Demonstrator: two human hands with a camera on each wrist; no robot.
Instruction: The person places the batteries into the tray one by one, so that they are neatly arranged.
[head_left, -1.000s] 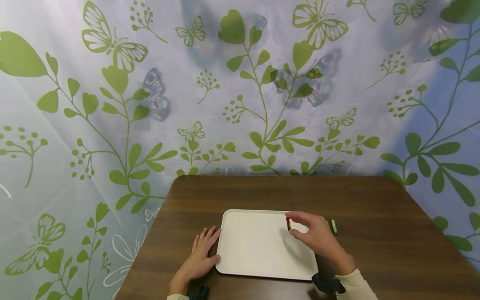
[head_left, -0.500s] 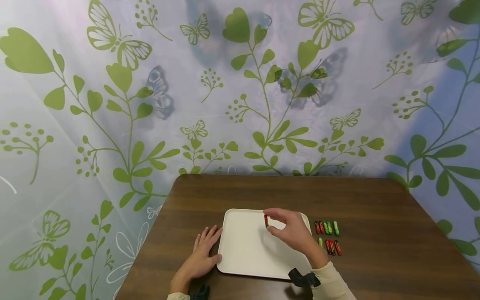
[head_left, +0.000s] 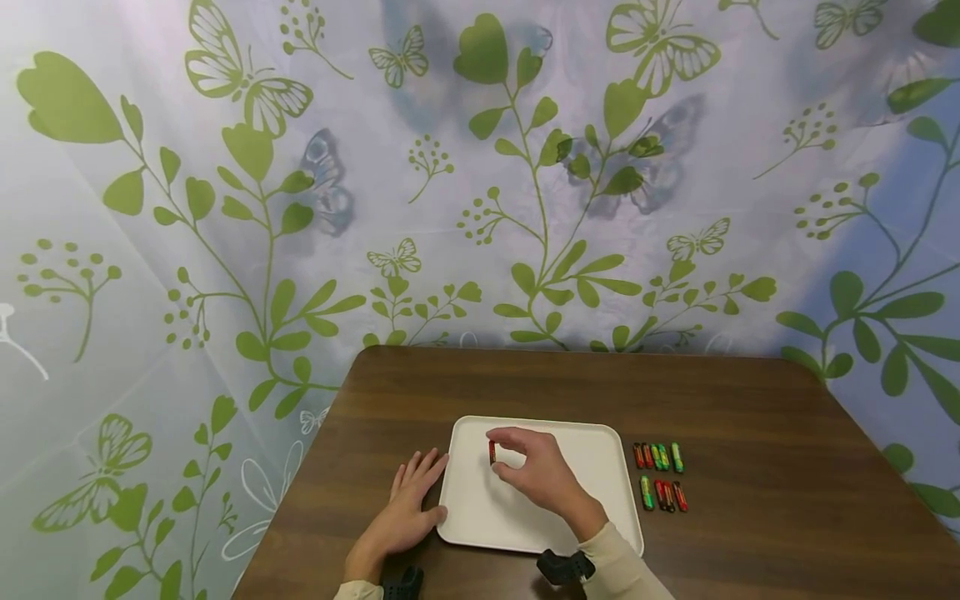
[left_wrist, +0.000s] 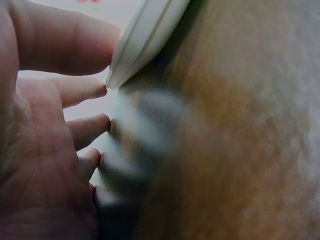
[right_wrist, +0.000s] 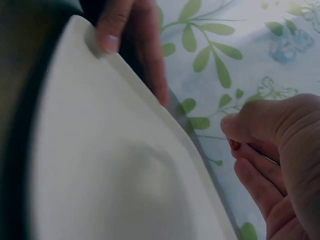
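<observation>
Tray (head_left: pixel 487 521), white, shallow and rectangular, lies flat on the dark wooden bench (head_left: pixel 750 467), with the right hand's shadow falling inside its rim. A red-and-black battery (head_left: pixel 492 452) is over its far left part, upright in the right hand (head_left: pixel 546 475), pinched by its ends between thumb and fingertip; the right wrist view shows this hand raised clear of the tray. Just outside the right edge, on the bench, more batteries stand out in two rows: an upper row (head_left: pixel 663 457) of red ones, then green ones, and a lower row (head_left: pixel 647 493) with a green one left of some red ones.

The left hand (head_left: pixel 408 512) rests on the bench with fingers spread, its thumb touching the tray's left rim.

One second ago the pinched battery was over the tray's right part; half a second ago it was nearer the middle. It has since travelled left with the right hand, leaving both rows uncovered, where at first most were hidden. The left hand has kept its place at the rim.
</observation>
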